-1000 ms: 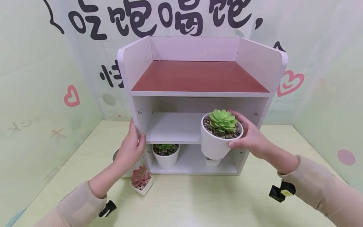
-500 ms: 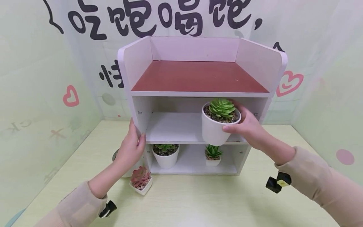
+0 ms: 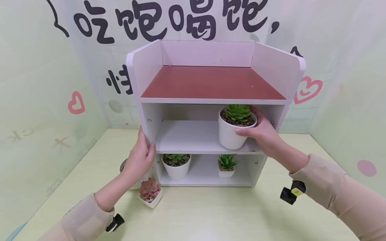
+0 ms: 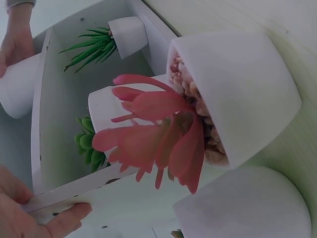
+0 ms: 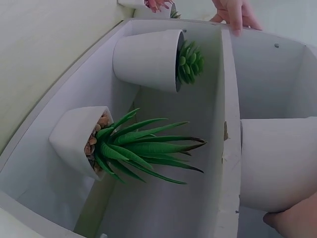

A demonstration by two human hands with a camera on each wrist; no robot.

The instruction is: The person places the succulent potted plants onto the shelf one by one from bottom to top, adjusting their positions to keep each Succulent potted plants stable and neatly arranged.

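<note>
My right hand (image 3: 266, 135) grips a white round pot with a green succulent (image 3: 233, 134), thumb on the near side and fingers round the back. The pot is upright at the right part of the middle shelf board (image 3: 187, 135), its base low over the front of the board. In the right wrist view the pot's base (image 5: 277, 163) lies right at the board's surface. My left hand (image 3: 139, 160) holds the left side panel (image 3: 149, 134) of the white shelf unit, thumb at its front edge; the left wrist view shows its fingers (image 4: 69, 218) on that panel.
The bottom compartment holds another potted succulent (image 3: 177, 167) at left and a small spiky plant (image 3: 227, 166) at right. A red succulent in a square pot (image 3: 150, 192) stands on the table outside, beside a white pot (image 4: 247, 206) partly behind my left hand. The top board (image 3: 211, 82) is red.
My right hand has lifted the potted succulent from in front of the lower compartment, then brought it in over the middle board, uncovering the spiky plant. My left hand stays on the panel.
</note>
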